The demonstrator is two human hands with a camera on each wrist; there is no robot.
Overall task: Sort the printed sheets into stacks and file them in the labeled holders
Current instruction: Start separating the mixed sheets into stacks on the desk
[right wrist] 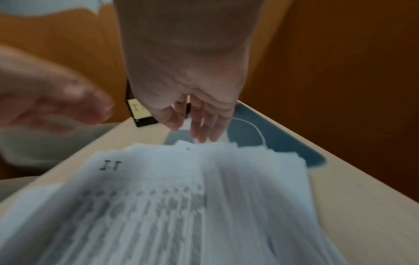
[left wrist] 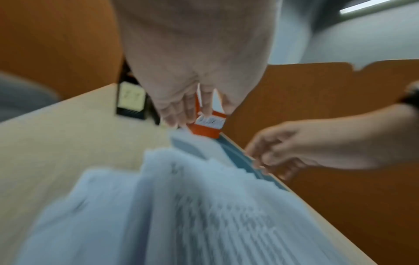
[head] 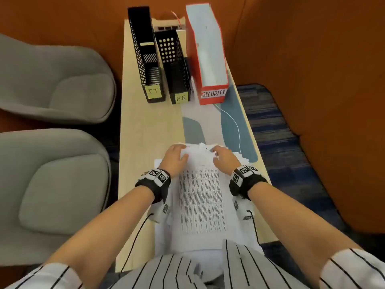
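A loose pile of printed sheets [head: 201, 197] lies on the near end of the narrow wooden table [head: 145, 132]. Its top sheet [right wrist: 158, 197] is headed "IT". My left hand [head: 177, 155] rests on the pile's far left corner, fingers relaxed and reaching its top edge [left wrist: 179, 114]. My right hand [head: 220, 156] lies on the far right corner, straight fingers [right wrist: 201, 129] touching the sheets' far edge. At the far end stand the black mesh holder marked IT [head: 145, 59], the black holder marked HR [head: 177, 67] and the red holder marked SECURITY [head: 208, 59]. Both wrist views are blurred.
Two grey chairs [head: 52, 80] [head: 52, 195] stand to the left of the table. An orange padded wall [head: 312, 80] closes the back and right. A blue-grey desk mat [head: 233, 122] with a thin white cable [head: 236, 127] lies mid-table. A socket box [head: 169, 28] sits behind the holders.
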